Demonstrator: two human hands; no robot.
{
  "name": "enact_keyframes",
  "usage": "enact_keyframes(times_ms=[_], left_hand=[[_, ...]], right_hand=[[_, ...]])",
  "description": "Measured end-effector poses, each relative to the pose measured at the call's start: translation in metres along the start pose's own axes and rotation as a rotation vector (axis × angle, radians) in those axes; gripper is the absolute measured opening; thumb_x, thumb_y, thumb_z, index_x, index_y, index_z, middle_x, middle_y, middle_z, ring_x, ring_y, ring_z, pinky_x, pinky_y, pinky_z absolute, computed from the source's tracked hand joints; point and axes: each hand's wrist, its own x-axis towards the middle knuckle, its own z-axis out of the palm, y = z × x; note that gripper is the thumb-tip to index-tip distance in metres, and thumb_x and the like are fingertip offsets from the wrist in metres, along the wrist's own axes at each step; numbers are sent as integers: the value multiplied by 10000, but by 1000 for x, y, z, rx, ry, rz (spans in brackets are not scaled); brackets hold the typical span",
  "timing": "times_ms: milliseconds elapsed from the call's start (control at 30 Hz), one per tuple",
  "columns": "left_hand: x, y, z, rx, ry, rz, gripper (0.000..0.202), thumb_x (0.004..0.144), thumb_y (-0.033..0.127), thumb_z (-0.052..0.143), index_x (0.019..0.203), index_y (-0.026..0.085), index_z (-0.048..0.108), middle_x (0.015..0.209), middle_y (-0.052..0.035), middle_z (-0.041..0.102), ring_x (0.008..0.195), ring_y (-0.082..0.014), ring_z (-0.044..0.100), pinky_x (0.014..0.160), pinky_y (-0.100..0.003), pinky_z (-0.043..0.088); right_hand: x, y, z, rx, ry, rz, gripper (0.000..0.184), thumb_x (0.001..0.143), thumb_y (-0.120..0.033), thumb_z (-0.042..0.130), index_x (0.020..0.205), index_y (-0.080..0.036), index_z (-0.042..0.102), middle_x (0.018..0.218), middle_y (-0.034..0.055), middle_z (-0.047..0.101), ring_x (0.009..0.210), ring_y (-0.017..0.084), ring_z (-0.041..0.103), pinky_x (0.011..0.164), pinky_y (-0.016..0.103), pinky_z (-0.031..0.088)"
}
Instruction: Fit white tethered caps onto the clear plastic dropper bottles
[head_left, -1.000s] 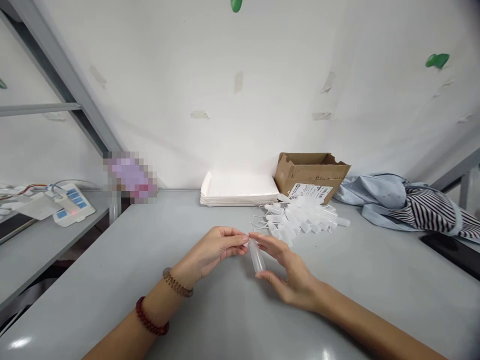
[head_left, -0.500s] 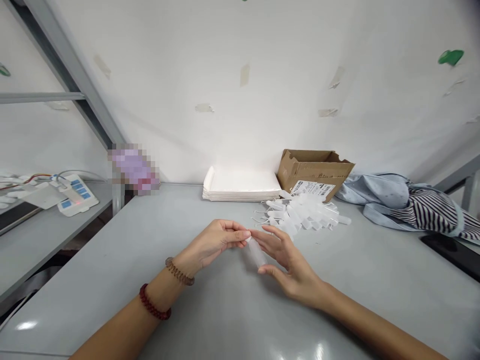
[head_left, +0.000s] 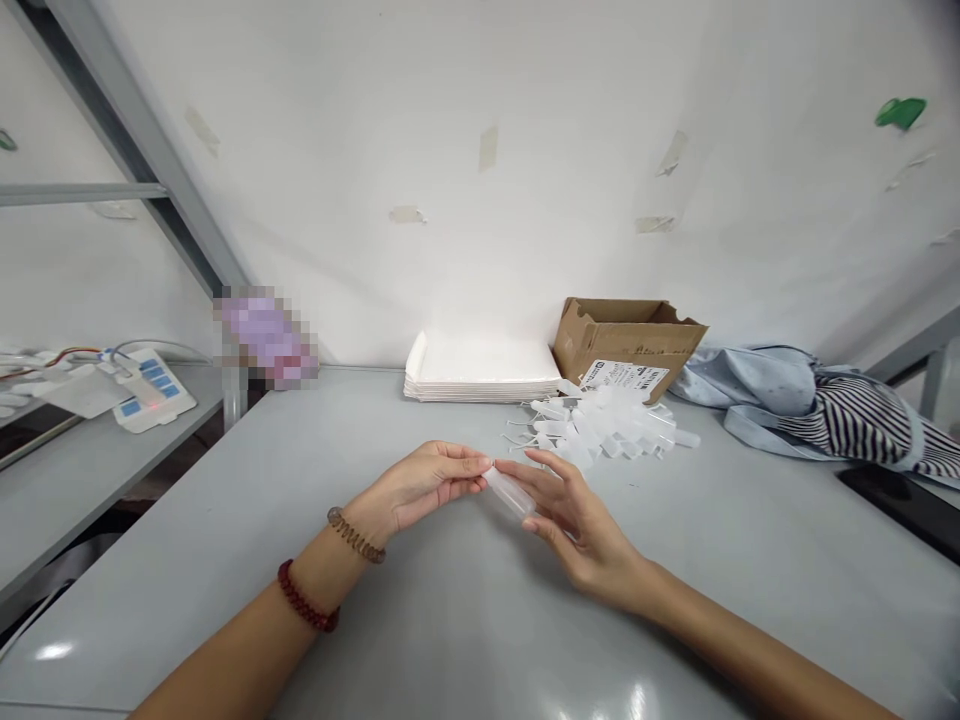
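A small translucent white plastic bottle point(head_left: 510, 494) is held tilted between my hands above the grey table point(head_left: 420, 620). My left hand point(head_left: 439, 480) pinches its narrow upper end between thumb and fingers, so that end is mostly covered. On the other side, my right hand point(head_left: 574, 530) has its thumb at the bottle's wide lower end and its fingers along the far side. Just beyond my right fingers lies a heap of similar translucent bottles point(head_left: 622, 425), some pieces with thin pale strings or tips.
Behind the heap stands an opened cardboard box point(head_left: 637, 340) with a label. A stack of white padded envelopes point(head_left: 484, 370) lies against the wall. To the right are a blue and striped cloth point(head_left: 847, 410) and a black phone point(head_left: 900, 510). A power strip point(head_left: 155, 390) rests on the left shelf.
The bottle has swung flatter, its lower end moving up and to the right. My left hand has shifted slightly left, and my right thumb has risen a little with the bottle.
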Motion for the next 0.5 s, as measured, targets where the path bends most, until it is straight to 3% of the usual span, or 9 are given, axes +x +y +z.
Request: enact_keyframes(times_ms=[167, 300, 400, 500], left_hand=[[0, -1, 1, 4, 45, 47, 129, 658, 230, 779, 709, 137, 704, 716, -18, 643, 682, -113, 568, 785, -259, 459], [-2, -3, 7, 14, 60, 105, 145, 653, 215, 777, 746, 139, 697, 717, -10, 640, 701, -121, 578, 797, -283, 446], [-4, -5, 14, 30, 59, 149, 145, 663, 220, 766, 760, 144, 691, 712, -1, 632, 697, -116, 568, 775, -282, 432], [-5, -6, 17, 70, 67, 209, 138, 677, 227, 751, 773, 158, 681, 730, 6, 631, 725, -120, 564, 767, -275, 419]], right_hand=[[3, 3, 0, -258, 58, -96, 460, 921, -137, 380, 1350, -275, 288, 1327, 126, 494, 1152, 207, 544, 853, 380, 527], [4, 10, 1, -506, 204, -229, 449, 901, -101, 393, 1322, -258, 389, 1260, 114, 553, 1141, 229, 546, 794, 357, 549], [2, 13, 3, -512, 285, -217, 408, 901, -118, 418, 1284, -257, 440, 1121, 104, 627, 983, 210, 628, 738, 336, 559], [2, 9, 6, -401, 310, -108, 316, 905, -213, 446, 1215, -234, 502, 903, 80, 681, 725, 188, 663, 635, 330, 556]])
